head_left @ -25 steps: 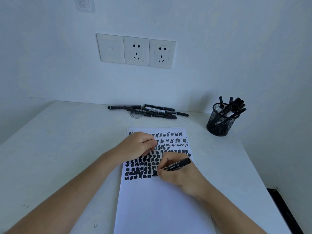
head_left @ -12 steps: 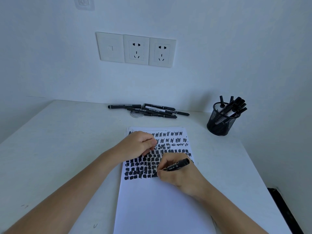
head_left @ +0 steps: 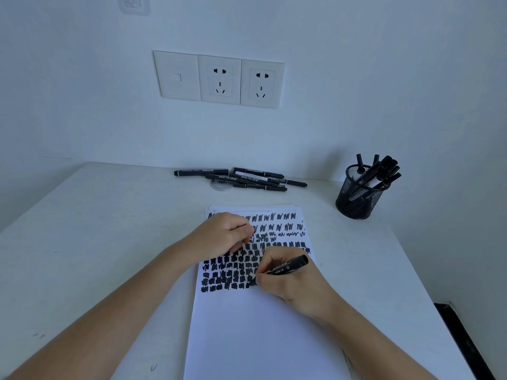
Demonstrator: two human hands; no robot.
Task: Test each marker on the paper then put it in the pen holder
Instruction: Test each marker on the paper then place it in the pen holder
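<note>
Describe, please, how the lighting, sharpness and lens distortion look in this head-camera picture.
Head view: dim, even light with a blue cast, no glare, faint shadows. Head view: the wide lens splays the table edges and skews the socket panel. Head view: the marker in the right hand looks sharp, its print visible.

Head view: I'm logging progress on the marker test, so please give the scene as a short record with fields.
right hand: grips a marker, tip on the paper by the lowest row of marks
left hand: curled, resting on the paper's upper left; contents hidden
loose markers: piled on the table by the wall
pen holder: far right, standing markers inside
</note>
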